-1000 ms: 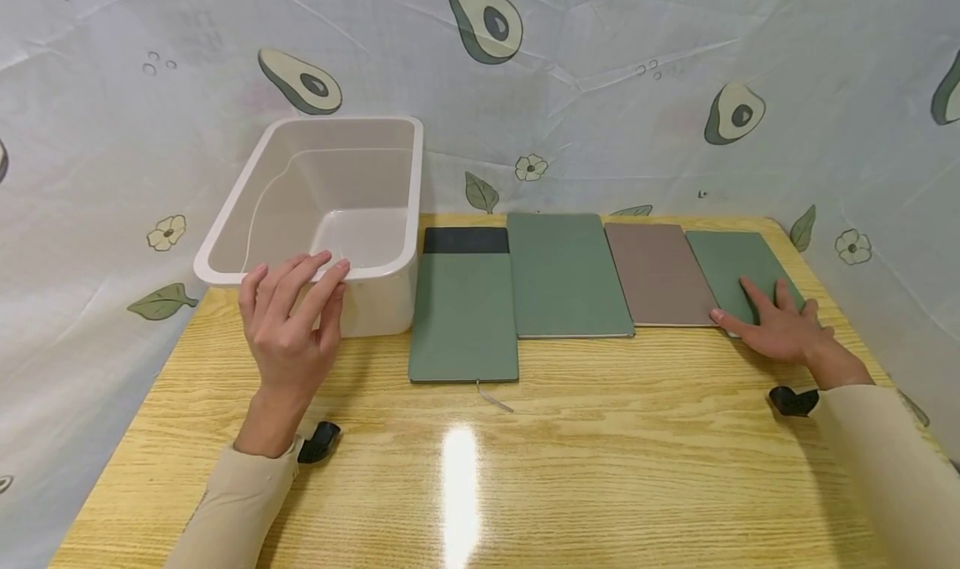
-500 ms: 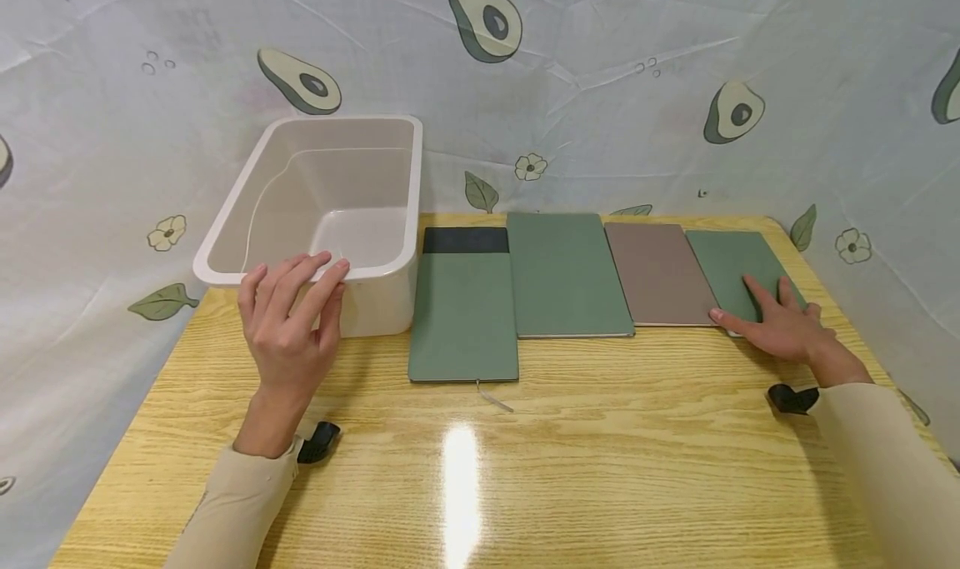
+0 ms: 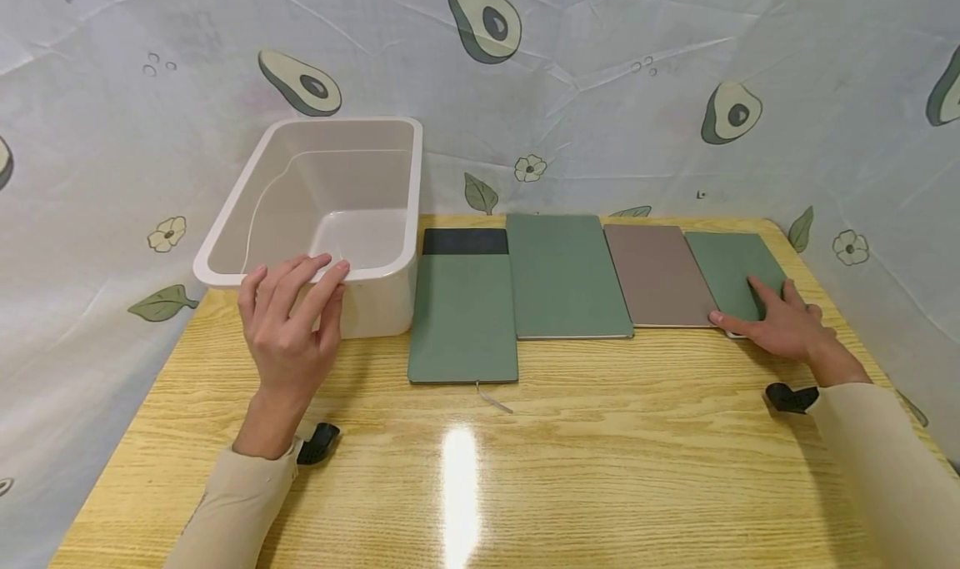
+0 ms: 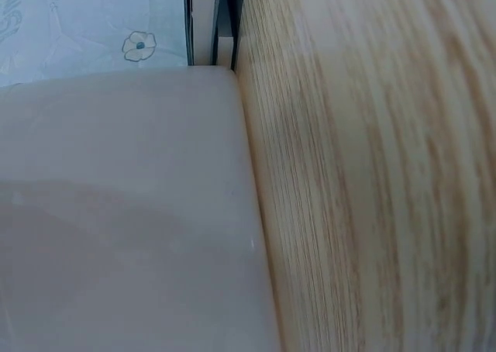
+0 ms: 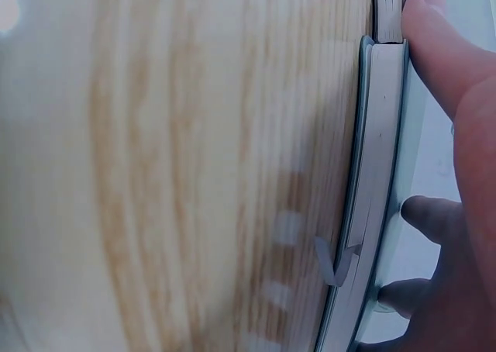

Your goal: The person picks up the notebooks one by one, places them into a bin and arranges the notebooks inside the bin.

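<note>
Rightmost green notebook [image 3: 729,262] lies under the spread right hand [image 3: 789,331]; the left hand [image 3: 289,327] grips the tub [image 3: 381,304].

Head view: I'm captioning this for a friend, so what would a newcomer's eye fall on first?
Probably the deep pale tub at the table's left end, the person's left hand on its near rim. Next, the row of four notebooks to its right, three green and one brownish, with the right hand spread over the last. Behind hangs an avocado-print cloth.
</note>
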Tool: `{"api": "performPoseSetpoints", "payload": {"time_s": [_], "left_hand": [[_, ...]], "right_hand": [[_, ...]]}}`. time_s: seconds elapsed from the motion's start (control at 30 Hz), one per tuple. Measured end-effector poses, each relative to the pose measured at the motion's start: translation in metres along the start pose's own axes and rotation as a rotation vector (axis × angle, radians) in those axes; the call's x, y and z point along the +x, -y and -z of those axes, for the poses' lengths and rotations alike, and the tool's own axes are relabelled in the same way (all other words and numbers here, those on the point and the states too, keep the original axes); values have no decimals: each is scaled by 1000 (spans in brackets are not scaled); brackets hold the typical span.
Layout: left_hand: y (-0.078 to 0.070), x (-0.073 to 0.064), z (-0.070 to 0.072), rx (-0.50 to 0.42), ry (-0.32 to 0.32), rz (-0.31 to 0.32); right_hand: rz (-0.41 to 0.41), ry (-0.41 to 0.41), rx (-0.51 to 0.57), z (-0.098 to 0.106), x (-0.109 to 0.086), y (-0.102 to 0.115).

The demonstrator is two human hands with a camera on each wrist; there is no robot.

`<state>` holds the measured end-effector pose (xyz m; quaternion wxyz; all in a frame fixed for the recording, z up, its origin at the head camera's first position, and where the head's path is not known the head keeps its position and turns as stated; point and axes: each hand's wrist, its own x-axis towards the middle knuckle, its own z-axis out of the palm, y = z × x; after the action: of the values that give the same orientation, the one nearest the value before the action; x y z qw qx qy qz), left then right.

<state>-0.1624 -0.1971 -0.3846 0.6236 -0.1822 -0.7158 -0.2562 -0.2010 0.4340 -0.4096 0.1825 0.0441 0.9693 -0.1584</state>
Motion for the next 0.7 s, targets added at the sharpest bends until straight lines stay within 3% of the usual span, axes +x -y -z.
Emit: {"api": "performPoseSetpoints", "payload": {"time_s": [0.3, 0.47, 0.6, 0.7], "left_hand": [[0, 2, -1, -3, -11, -4], [0, 2, -1, -4, -4, -5], [0, 3, -1, 0, -7, -6], [0, 3, -1, 1, -12, -6]], "right_hand": [[-20, -73, 16, 1, -2, -3], [-20, -177, 58, 3, -2, -14], [-59, -195, 273, 10, -9, -20], [-116, -201, 573, 17, -17, -21]]}}
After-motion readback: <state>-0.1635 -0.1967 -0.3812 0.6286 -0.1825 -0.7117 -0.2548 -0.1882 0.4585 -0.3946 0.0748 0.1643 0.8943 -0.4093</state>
